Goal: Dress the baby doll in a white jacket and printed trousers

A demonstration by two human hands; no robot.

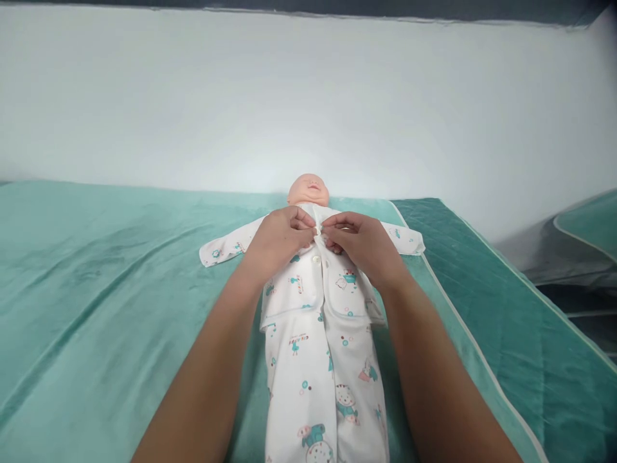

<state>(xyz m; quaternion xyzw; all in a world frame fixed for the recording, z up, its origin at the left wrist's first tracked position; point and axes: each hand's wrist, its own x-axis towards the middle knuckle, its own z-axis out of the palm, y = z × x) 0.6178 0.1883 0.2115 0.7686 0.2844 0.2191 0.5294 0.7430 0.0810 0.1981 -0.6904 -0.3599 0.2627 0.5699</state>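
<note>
A baby doll [308,189] lies on its back, dressed in a white printed baby jacket [294,289] and matching printed trousers [303,373]. Both sleeves stretch out to the sides. At the upper chest, my left hand [284,235] pinches one front edge of the jacket beside a small button. Opposite it, my right hand [359,241] pinches the other front edge, fingertips almost meeting those of the left. Below them a round button [317,260] shows on the left front panel, and the two panels part slightly toward the hem.
A light green sheet [96,289] with some creases lies under the doll. Darker green quilted cloth [520,321] runs along the right side. Behind stands a white wall [308,96]. At the far right is another green-covered surface [592,222].
</note>
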